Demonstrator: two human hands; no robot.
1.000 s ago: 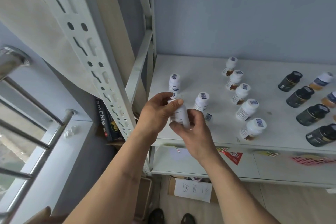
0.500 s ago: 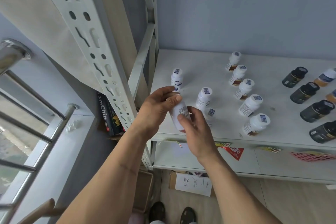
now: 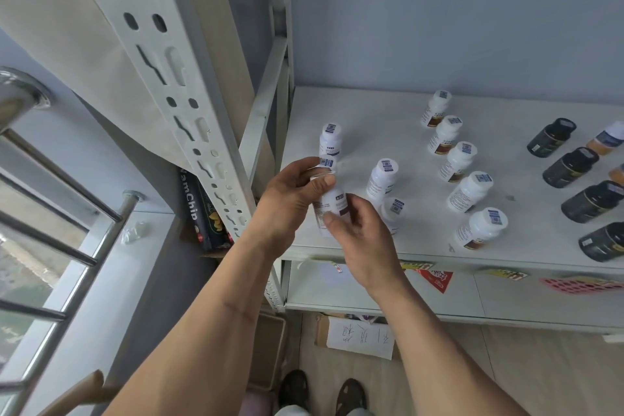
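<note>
Head view: At the centre of the frame, a person holds a white bottle [image 3: 337, 203] in both hands, just above the front left corner of a white shelf [image 3: 371, 125]. The left hand [image 3: 290, 199] grips the bottle's capped top, its fingers [image 3: 305, 167] and thumb curled round the neck. The right hand [image 3: 366, 246] takes the lower body, thumb pressed on the label and fingers wrapped behind. The bottle tilts slightly, its cap toward the upper left.

Three more white bottles [image 3: 383, 179] stand on the shelf just behind the hands, one of them partly hidden by the right hand. Further right, a diagonal row of five white bottles [image 3: 458, 162] runs from the back of the shelf toward its front edge. Dark bottles [image 3: 570, 167] line up at the right edge of the frame. A perforated metal upright [image 3: 175, 77] crosses the upper left, with a dark printed box [image 3: 199, 209] below it and a steel railing [image 3: 67, 179] at the far left. The person's shoes [image 3: 351, 395] show at the bottom.
</note>
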